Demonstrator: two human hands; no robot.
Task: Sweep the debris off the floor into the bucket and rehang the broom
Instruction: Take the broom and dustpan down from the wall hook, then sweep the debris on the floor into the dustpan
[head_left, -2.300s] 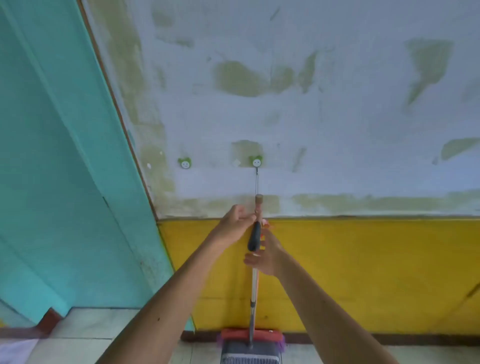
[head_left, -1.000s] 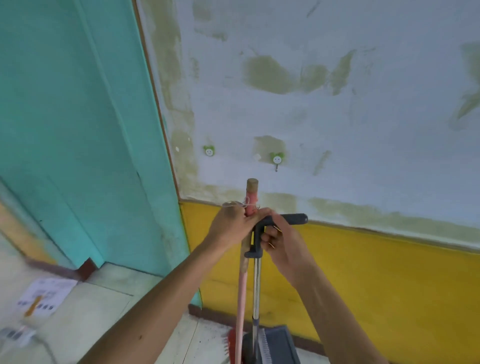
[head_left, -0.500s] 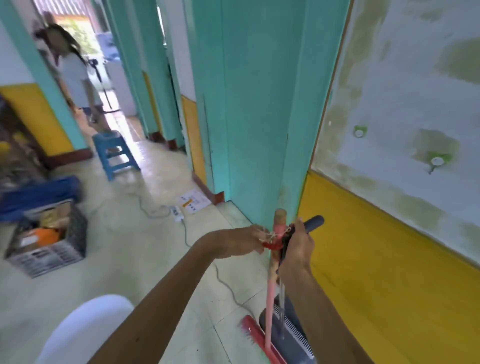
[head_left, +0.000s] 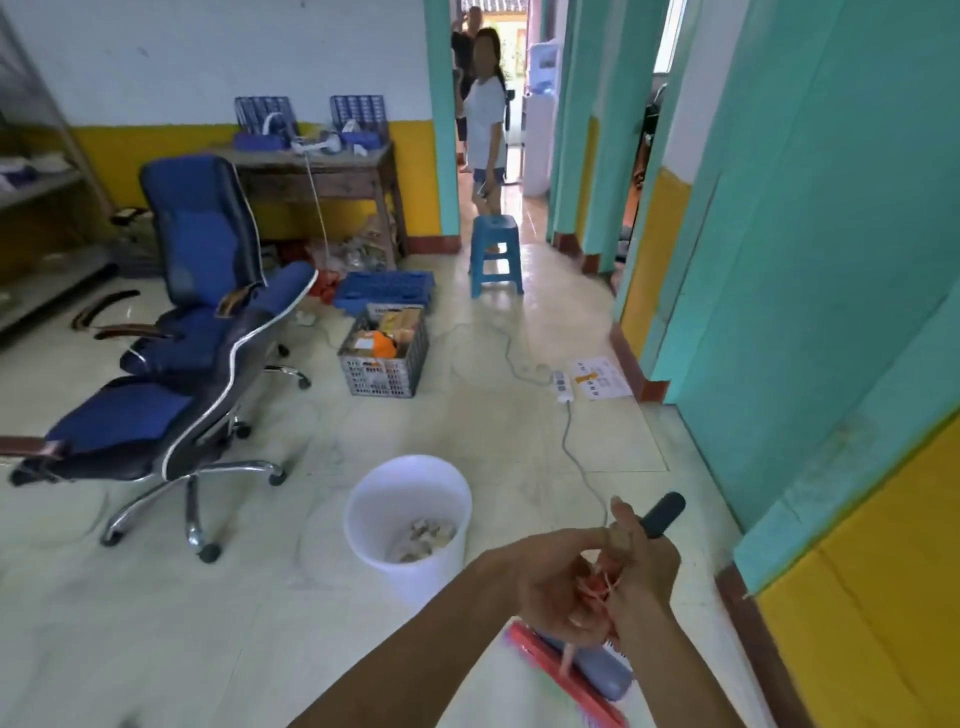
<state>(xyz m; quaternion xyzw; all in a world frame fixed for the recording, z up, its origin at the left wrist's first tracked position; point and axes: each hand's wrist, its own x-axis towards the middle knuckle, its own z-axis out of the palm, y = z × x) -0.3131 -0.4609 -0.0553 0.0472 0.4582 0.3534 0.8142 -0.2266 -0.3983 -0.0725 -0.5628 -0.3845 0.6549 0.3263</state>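
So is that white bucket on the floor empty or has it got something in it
Not empty. The white bucket stands upright with a small pile of pale debris at its bottom; most of it is unfilled.

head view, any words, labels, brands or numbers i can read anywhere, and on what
None can be read.
Printed sheet on the floor by the power strip: dark print and an orange mark, too blurred to read.
Boxes in the grey crate: labels too small to read.
Blue panels against the wall on the desk: rows of marks, not legible.
White bucket, broom, dustpan handle: no text visible.
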